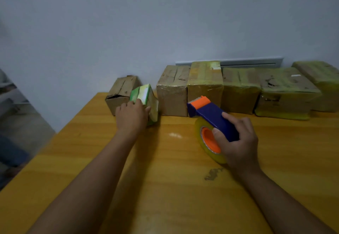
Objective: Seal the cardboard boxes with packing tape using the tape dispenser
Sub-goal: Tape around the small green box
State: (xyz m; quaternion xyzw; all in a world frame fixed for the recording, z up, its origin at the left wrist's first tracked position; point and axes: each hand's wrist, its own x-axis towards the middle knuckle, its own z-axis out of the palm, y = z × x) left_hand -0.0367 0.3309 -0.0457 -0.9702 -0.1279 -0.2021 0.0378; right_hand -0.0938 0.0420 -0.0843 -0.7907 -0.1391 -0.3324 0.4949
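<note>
My left hand (132, 116) grips a small green and white box (146, 98), which stands tilted on the wooden table (165, 178) between two brown boxes. My right hand (236, 138) holds the blue and orange tape dispenser (211, 117) by its blue body, thumb against the orange hub. Its roll of clear yellowish tape (200, 134) rests on the table. The dispenser's orange front end points toward the row of boxes. A plain brown cardboard box (120, 94) with a torn top sits at the far left, behind my left hand.
Along the wall stands a row of boxes: a brown one (173, 90) with tape, then several wrapped in yellowish tape (205, 81) out to the right edge (319, 79). The table's left edge (60, 134) runs diagonally, with the floor beyond it.
</note>
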